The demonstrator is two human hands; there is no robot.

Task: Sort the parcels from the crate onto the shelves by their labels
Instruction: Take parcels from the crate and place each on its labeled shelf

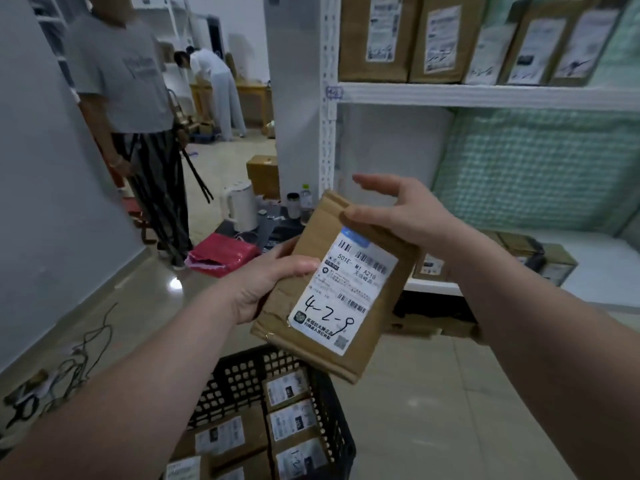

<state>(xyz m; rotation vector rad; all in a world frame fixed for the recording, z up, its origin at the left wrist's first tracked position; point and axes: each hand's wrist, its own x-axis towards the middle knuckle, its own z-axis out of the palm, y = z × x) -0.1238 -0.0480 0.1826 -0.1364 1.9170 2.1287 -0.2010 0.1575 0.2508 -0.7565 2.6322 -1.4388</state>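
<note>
Reading the label (349,285) comes first, and the parcel (320,221) is well placed for it: held in the air above the black crate (242,375), just in front of the white shelves (485,97), printed face turned up toward the camera. The left hand (263,289) grips the left edge, thumb across the top and fingers curled beneath. The right hand (408,213) only rests its thumb on the far corner, forefinger straight and clear of the cardboard; its other fingers are hidden. The long axis runs away from the person, the far end leaning right toward the shelves, with the handwritten mark (329,315), which seems to read 4-2-9, at the near end. A tag (334,93) on the upright looks like 4-2, so that level is probably the target. Before lifting, I would close the right hand properly on the far end, then stand the parcel with its label facing out, like the shelved boxes (374,39) above.
</note>
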